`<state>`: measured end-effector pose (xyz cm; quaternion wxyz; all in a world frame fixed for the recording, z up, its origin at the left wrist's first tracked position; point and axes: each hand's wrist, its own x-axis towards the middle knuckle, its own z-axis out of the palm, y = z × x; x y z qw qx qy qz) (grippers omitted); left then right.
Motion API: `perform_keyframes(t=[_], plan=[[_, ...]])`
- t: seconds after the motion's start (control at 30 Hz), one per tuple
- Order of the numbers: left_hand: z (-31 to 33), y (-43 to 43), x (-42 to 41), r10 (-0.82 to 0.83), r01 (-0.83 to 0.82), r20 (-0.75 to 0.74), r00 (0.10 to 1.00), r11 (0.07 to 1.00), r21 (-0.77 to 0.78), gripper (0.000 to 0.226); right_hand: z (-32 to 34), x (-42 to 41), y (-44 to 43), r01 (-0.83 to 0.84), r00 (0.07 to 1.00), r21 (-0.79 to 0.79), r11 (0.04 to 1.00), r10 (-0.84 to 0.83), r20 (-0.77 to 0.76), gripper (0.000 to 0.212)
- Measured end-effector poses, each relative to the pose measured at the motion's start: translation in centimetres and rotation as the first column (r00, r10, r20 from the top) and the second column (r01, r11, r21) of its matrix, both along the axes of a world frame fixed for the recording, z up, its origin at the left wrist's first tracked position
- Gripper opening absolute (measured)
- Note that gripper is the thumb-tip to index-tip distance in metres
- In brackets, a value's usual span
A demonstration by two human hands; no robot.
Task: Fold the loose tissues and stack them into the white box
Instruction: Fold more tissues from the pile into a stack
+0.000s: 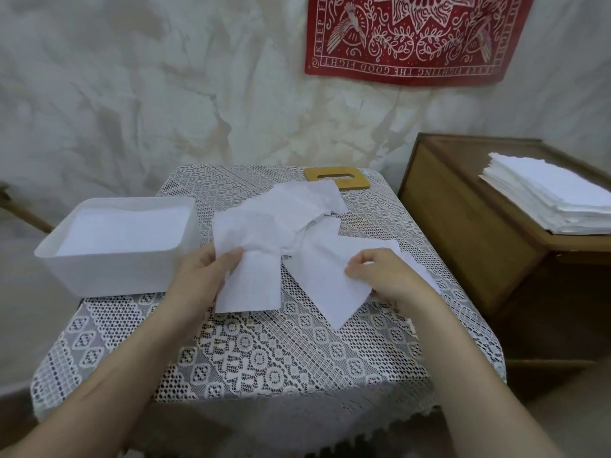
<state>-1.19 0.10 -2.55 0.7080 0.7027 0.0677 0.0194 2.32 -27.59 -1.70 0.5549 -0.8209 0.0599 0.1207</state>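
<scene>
A heap of loose white tissues [291, 219] lies crumpled in the middle of the lace-covered table [264, 352]. The white box [109, 279] stands at the table's left edge, with folded tissues [122, 231] stacked inside it. My left hand [201, 279] pinches the left side of a tissue [251, 282] that hangs flat toward me, thumb on top. My right hand [386, 276] pinches the edge of another flat tissue [324, 279] to the right, fingers curled over it. Both hands sit just in front of the heap, right of the box.
A wooden lid with a slot [337, 178] lies at the table's far edge behind the heap. A wooden cabinet [463, 226] stands to the right, carrying a tall stack of flat tissues [549, 193]. A red cloth [413, 34] hangs on the wall.
</scene>
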Motion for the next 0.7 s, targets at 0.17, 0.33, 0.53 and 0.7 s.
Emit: perform_keyframes(t=[0.17, 0.33, 0.53, 0.7], plan=[[0.0, -0.5, 0.1, -0.033, 0.033, 0.006, 0.999, 0.999, 0.017, 0.017, -0.3, 0.2, -0.2, -0.009, 0.999, -0.211, 0.977, 0.020, 0.050, 0.038], [-0.1, -1.2, 0.0, -0.047, 0.047, 0.000, 0.999, 0.998, 0.043, 0.018, -0.7, 1.2, 2.0, -0.034, 0.989, -0.457, 0.889, 0.095, 0.112, 0.047], [0.1, -1.4, 0.0, -0.061, 0.061, 0.003, 0.998, 0.997, 0.040, 0.018, 0.6, 2.1, -0.4, 0.018, 0.981, -0.376, 0.927, 0.056, 0.186, 0.011], [0.0, -1.9, -0.2, -0.059, 0.059, 0.004, 0.998, 0.998, 0.034, 0.017, 0.0, 2.2, -4.9, 0.006, 0.983, -0.406, 0.914, 0.071, 0.172, 0.032]])
